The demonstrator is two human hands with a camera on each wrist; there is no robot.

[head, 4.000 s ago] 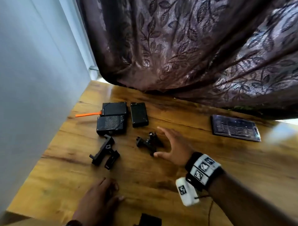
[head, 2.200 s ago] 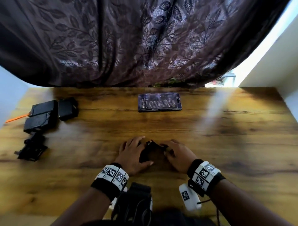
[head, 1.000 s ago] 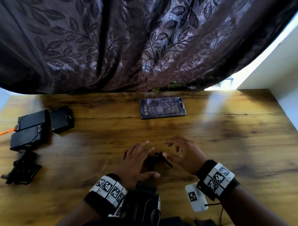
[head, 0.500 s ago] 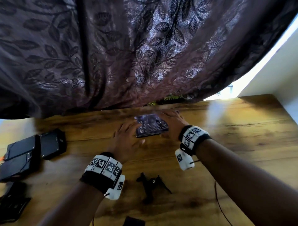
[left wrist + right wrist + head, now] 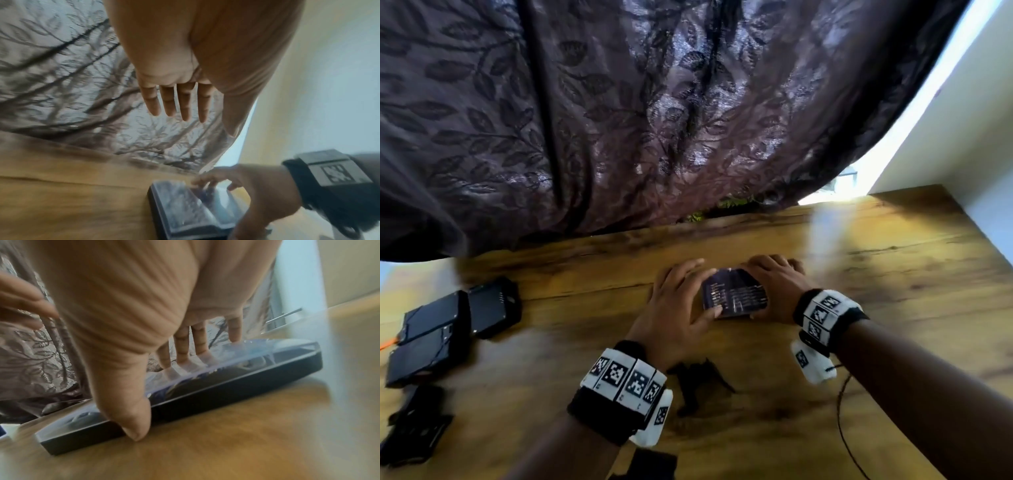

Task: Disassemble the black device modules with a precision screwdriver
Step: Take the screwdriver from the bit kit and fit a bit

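My right hand point(image 5: 774, 289) grips the screwdriver bit case point(image 5: 734, 293) at mid-frame on the table point(image 5: 893, 274), thumb on its near edge, fingers point(image 5: 200, 340) over the clear lid. My left hand point(image 5: 678, 308) hovers beside it, fingers straight, holding nothing. The black device modules point(image 5: 455, 322) lie at the left edge, a small black bracket point(image 5: 698, 380) near my wrists.

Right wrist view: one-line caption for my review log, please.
Right hand grips a flat, clear-lidded case on the wooden table, thumb at its near edge, fingers on the lid.
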